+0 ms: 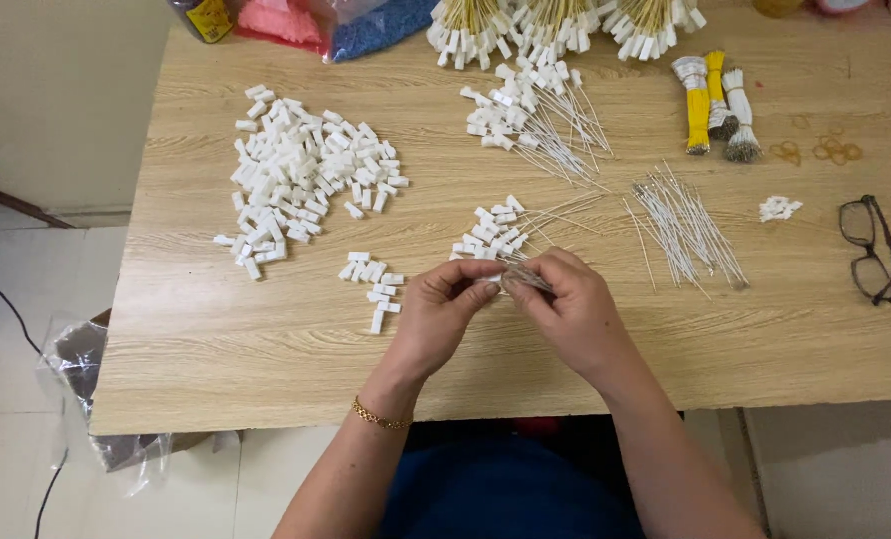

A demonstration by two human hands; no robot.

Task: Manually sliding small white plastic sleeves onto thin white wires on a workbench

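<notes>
Fingertips of both hands meet near the table's (pixel 216 359) near edge. Left hand (pixel 436 314) pinches a white plastic cap (pixel 487 280); right hand (pixel 570 309) is closed on a thin wire bundle (pixel 525 277). Small capped-wire pile (pixel 495 235) lies just beyond; loose cap heap (pixel 301 170) far left.

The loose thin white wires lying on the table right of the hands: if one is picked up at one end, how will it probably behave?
The loose white wires look very thin and long, so one would probably be light and sag a little. They lie nearly straight on the table, which suggests some stiffness. Pushed, they would likely slide and scatter.
</notes>
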